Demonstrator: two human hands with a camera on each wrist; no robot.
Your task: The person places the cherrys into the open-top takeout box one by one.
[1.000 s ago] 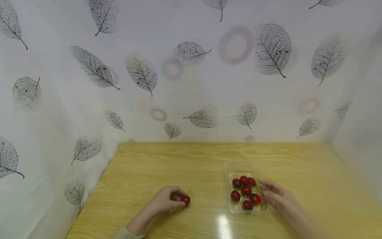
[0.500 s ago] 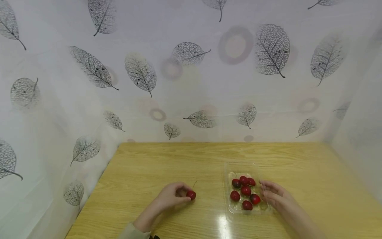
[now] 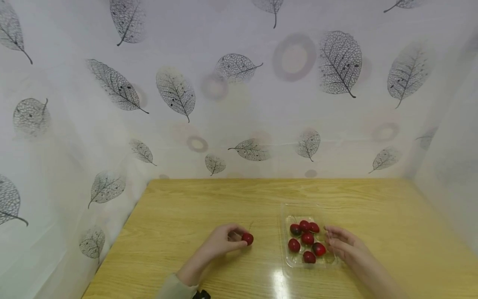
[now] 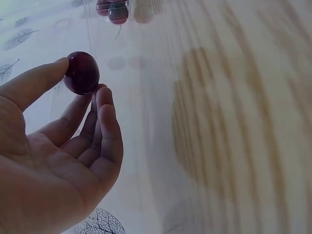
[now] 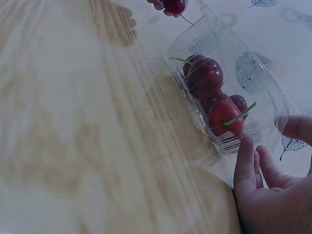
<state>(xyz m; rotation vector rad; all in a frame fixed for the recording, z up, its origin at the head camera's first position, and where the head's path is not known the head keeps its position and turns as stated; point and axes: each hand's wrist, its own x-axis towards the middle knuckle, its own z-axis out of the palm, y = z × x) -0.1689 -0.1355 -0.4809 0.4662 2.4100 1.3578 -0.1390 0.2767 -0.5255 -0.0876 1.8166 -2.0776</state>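
In the head view my left hand pinches one dark red cherry by thumb and fingertips, left of a clear plastic container. The left wrist view shows that cherry between the thumb and fingertips, the other fingers curled loosely below. Several red cherries lie inside the container, some with green stems. My right hand holds the container's right side. In the right wrist view the thumb is at the rim, and fingers meet the near wall.
The light wooden table reaches back to a pale curtain printed with leaves, which also hangs at both sides. Glare shows on the table in front of the container. A black object sits by the left sleeve.
My left hand has moved right and slightly away from me with the cherry, closer to the container. The right hand and the container have stayed in place.
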